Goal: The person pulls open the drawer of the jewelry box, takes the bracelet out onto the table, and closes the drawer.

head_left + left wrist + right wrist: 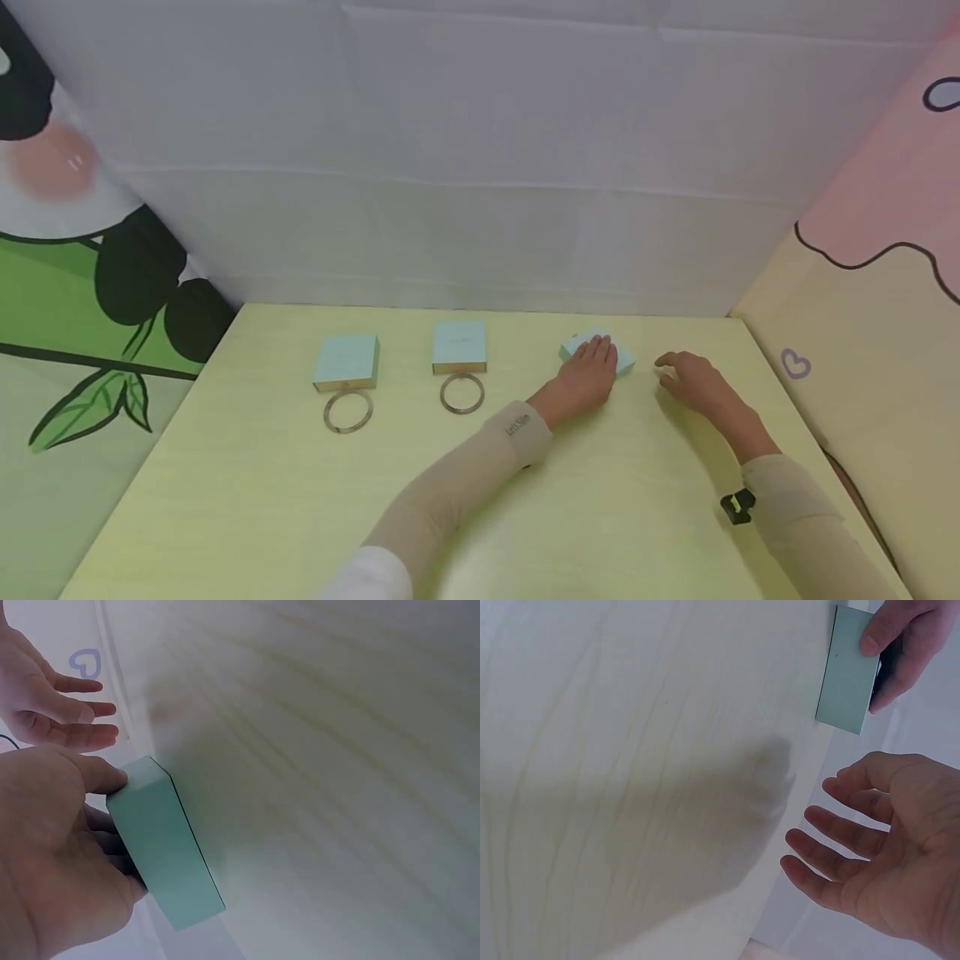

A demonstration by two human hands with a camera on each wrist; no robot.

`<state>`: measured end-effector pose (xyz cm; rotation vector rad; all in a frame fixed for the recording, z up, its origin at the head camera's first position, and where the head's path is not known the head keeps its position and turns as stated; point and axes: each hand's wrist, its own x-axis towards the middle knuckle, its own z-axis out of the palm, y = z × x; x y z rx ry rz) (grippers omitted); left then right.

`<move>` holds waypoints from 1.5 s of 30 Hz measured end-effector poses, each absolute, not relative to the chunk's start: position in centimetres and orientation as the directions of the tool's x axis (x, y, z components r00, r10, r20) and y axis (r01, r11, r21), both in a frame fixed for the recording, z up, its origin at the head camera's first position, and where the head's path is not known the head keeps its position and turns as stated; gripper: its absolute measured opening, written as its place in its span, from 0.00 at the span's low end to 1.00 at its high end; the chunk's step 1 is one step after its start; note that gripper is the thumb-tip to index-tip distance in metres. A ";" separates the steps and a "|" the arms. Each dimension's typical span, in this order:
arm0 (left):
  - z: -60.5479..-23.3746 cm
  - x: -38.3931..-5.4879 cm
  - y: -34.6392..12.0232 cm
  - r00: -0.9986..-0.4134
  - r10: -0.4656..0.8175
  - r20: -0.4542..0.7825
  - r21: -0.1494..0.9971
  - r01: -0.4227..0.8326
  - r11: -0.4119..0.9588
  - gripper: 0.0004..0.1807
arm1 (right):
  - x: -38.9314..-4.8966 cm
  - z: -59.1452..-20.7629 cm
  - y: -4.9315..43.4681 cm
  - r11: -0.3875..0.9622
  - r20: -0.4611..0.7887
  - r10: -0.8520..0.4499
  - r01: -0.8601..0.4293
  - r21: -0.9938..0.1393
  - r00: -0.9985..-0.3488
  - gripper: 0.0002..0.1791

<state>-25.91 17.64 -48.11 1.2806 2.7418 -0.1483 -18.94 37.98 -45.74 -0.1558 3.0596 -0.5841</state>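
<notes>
My left hand (pixel 581 379) lies over a small pale blue-green box (pixel 626 363) at the back right of the table. In the left wrist view, its thumb bears on a side of the box (pixel 169 847) near one corner, while the other fingers reach over the top and are partly hidden. The box sits turned at an angle. Right of it, my right hand (pixel 693 385) hovers above the table, holding nothing. Its fingers (pixel 847 829) are loosely bent and apart from the box in the right wrist view.
Two similar boxes stand further left, one box (pixel 347 360) at the left and another (pixel 459 343) near the middle. A metal bangle (pixel 347 431) lies before the left one, a second bangle (pixel 462 412) before the middle one. A pale wall (pixel 480 242) rises behind the yellow table (pixel 262 467).
</notes>
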 end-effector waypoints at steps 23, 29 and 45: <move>-47.7 -28.4 14.1 -0.501 0.859 -0.107 0.073 0.857 0.510 0.26 | -19.0 -46.5 37.9 0.922 -0.023 -0.124 -0.107 -0.373 -0.992 0.15; -47.2 -28.7 14.3 -0.512 0.855 -0.086 0.124 0.846 0.519 0.26 | -19.1 -46.5 37.7 0.920 -0.019 -0.134 -0.118 -0.374 -0.991 0.15; -47.5 -26.9 16.7 -0.752 0.657 -0.050 0.086 0.652 0.753 0.28 | -19.2 -46.2 37.1 0.915 -0.024 -0.156 -0.136 -0.379 -0.987 0.14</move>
